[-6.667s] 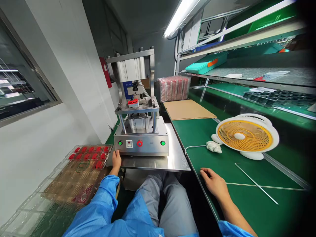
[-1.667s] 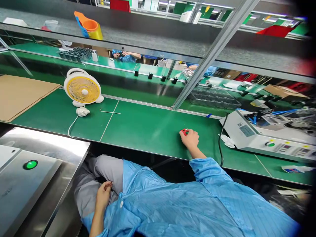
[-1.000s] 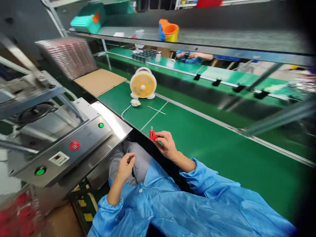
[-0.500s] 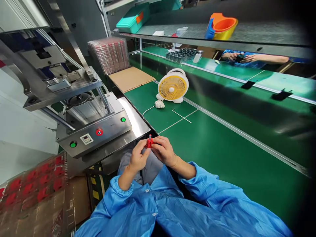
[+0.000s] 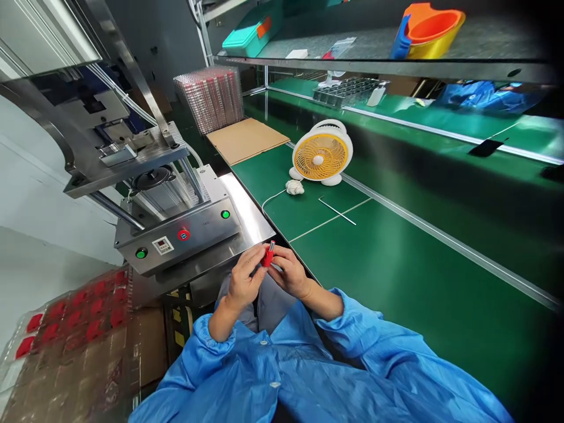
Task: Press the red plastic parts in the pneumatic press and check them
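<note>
A small red part with a metal pin (image 5: 268, 257) is held between both hands, above my lap at the table's edge. My left hand (image 5: 245, 276) pinches it from the left with thumb and fingers. On the other side, the fingertips of my right hand (image 5: 288, 273) grip it too. The pin sticks up and leans slightly right. Some of the red part is hidden behind my fingers. To the left stands a metal press (image 5: 176, 229) with two green buttons and a red one. Below it, a clear plastic tray (image 5: 66, 358) carries several red parts.
On the green table (image 5: 396, 264) are a yellow and white fan (image 5: 321, 157), a hex key (image 5: 337, 210) and a cardboard sheet (image 5: 247, 141). Stacked clear trays (image 5: 209, 100) stand behind. An overhead shelf holds a teal box (image 5: 247, 38) and nested bins (image 5: 434, 35). A co-worker's blue sleeve (image 5: 480, 97) shows beyond.
The view has swung so that the surroundings sit farther right in the picture. The red part has tilted, its pin now leaning right. Both hands keep their hold on it.
</note>
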